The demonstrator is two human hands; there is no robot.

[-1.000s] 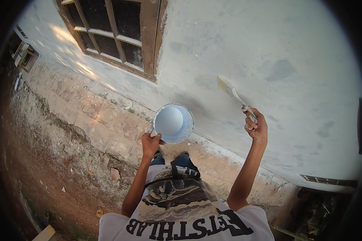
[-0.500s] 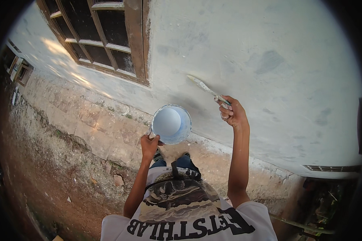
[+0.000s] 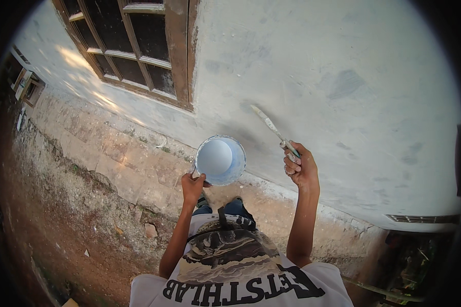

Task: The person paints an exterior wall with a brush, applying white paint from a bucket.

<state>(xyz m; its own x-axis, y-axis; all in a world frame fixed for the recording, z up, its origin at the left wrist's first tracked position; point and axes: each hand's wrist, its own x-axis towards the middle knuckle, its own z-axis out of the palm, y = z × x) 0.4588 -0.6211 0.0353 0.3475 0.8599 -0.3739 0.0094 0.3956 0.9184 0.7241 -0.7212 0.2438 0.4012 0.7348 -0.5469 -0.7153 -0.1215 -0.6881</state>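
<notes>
My left hand [image 3: 193,188] is closed on the rim of a round paint bucket [image 3: 235,159], holding it in front of my body. Pale bluish-white paint [image 3: 214,157] shows inside the bucket. In my right hand [image 3: 303,166] is a paint-smeared paintbrush [image 3: 268,123], gripped by its handle and seen nearly edge-on. Its tip points up and left toward the whitish wall [image 3: 292,71], close over a grey smudge. Whether the bristles touch the wall I cannot tell. Paint spots mark the fingers of my right hand.
A brown wooden window [image 3: 133,53] with several dark panes is set in the wall at upper left. A paved strip [image 3: 118,153] runs along the wall's foot, with rough earth [image 3: 77,215] beside it. A low vent [image 3: 422,219] sits at far right.
My right hand and the paintbrush have come down and slightly right, and the brush points more steeply upward. The bucket in my left hand has barely shifted.
</notes>
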